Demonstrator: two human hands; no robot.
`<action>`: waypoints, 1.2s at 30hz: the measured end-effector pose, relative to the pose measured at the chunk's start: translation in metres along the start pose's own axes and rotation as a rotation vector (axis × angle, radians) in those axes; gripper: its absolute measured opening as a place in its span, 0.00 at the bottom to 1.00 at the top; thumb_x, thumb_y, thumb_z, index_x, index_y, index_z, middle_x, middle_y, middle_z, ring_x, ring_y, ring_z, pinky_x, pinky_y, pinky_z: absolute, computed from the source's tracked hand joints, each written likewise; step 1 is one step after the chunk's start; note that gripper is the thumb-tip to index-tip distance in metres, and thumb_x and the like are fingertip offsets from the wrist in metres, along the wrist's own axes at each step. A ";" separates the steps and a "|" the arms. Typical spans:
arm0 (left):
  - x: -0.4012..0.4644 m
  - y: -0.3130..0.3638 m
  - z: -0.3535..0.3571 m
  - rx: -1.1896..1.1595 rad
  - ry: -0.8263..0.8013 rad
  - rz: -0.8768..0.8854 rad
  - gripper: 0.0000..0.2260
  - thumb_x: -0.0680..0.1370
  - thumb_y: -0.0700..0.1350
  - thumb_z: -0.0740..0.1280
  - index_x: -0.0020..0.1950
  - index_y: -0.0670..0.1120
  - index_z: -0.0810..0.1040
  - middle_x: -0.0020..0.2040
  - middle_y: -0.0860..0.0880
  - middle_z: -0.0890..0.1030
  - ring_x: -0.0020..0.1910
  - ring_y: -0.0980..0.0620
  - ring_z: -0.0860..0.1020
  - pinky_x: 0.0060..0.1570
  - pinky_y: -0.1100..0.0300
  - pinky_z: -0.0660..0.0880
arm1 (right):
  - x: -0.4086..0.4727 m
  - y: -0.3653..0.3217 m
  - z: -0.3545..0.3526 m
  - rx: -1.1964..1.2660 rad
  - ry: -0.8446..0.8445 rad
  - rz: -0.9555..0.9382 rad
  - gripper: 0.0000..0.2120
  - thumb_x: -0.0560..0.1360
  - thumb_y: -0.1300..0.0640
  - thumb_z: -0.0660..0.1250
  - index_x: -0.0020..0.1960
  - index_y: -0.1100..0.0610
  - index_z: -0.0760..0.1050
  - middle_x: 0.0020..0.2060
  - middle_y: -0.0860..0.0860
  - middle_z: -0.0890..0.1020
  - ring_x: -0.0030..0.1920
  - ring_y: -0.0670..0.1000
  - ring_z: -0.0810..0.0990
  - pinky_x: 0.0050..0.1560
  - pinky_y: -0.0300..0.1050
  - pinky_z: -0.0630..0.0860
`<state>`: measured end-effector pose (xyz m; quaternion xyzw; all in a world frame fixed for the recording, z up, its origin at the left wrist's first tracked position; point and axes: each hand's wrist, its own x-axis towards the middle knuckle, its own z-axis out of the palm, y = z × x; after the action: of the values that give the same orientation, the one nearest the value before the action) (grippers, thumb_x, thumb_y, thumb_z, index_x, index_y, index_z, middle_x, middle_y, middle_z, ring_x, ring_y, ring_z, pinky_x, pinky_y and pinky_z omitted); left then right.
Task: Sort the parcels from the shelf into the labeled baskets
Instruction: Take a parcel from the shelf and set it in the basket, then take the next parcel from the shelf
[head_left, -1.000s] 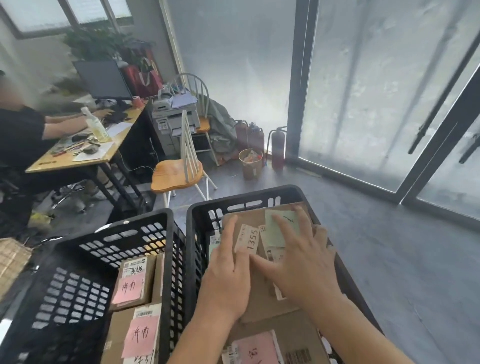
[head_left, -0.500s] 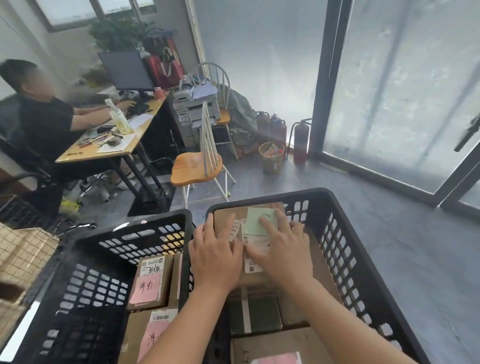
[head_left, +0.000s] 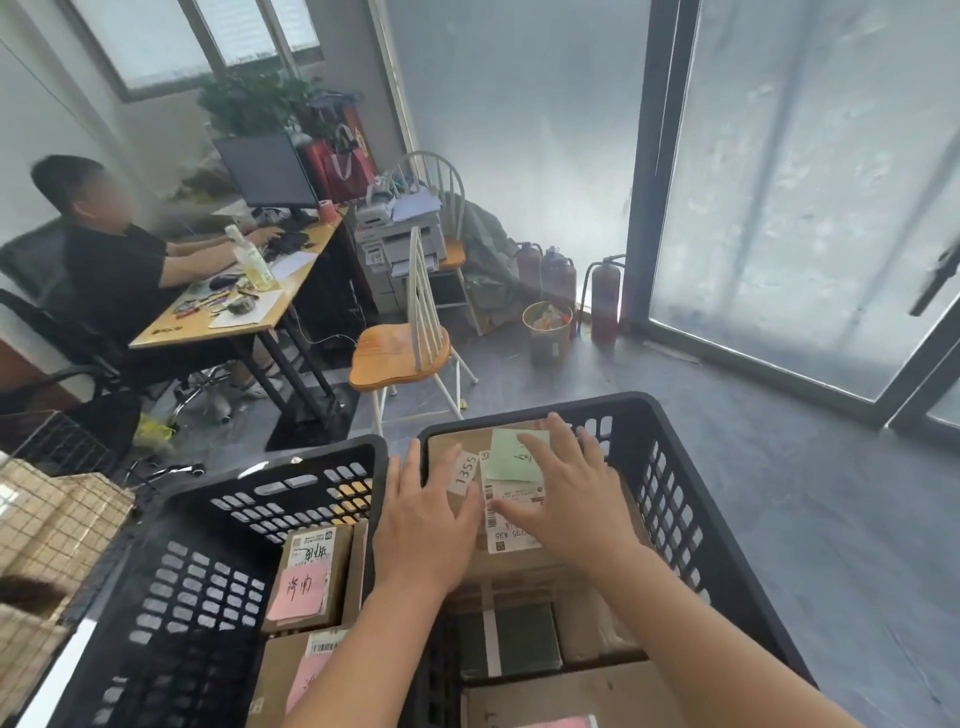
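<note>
With the left hand (head_left: 423, 525) and right hand (head_left: 566, 493) flat, fingers spread, on the box (head_left: 467, 525) at the far end of the right basket (head_left: 670, 499), press it level onto the parcels below, then lift both palms straight off.
</note>
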<state>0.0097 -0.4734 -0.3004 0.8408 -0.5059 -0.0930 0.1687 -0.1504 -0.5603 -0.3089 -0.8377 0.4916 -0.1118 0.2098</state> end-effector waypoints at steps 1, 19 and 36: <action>-0.006 0.003 -0.006 0.009 0.022 0.018 0.26 0.83 0.67 0.53 0.81 0.66 0.58 0.86 0.52 0.49 0.85 0.50 0.43 0.80 0.44 0.57 | -0.003 0.001 -0.007 -0.004 0.014 -0.024 0.41 0.75 0.26 0.63 0.82 0.39 0.54 0.85 0.47 0.47 0.84 0.59 0.46 0.79 0.65 0.58; -0.176 -0.048 -0.136 0.158 0.363 -0.258 0.28 0.82 0.69 0.52 0.81 0.67 0.54 0.86 0.56 0.47 0.84 0.52 0.40 0.82 0.46 0.49 | -0.084 -0.137 -0.057 0.095 -0.058 -0.666 0.39 0.75 0.25 0.59 0.81 0.35 0.53 0.83 0.39 0.50 0.83 0.48 0.46 0.83 0.58 0.54; -0.616 -0.149 -0.258 0.421 0.889 -0.692 0.26 0.78 0.67 0.54 0.77 0.67 0.65 0.84 0.62 0.53 0.84 0.59 0.47 0.74 0.55 0.68 | -0.415 -0.398 0.000 0.489 -0.291 -1.391 0.34 0.74 0.30 0.65 0.78 0.34 0.63 0.76 0.30 0.59 0.75 0.32 0.53 0.69 0.27 0.49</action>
<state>-0.0736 0.1828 -0.1273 0.9303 -0.0914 0.3202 0.1541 -0.0451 -0.0282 -0.1173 -0.8909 -0.2227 -0.2128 0.3337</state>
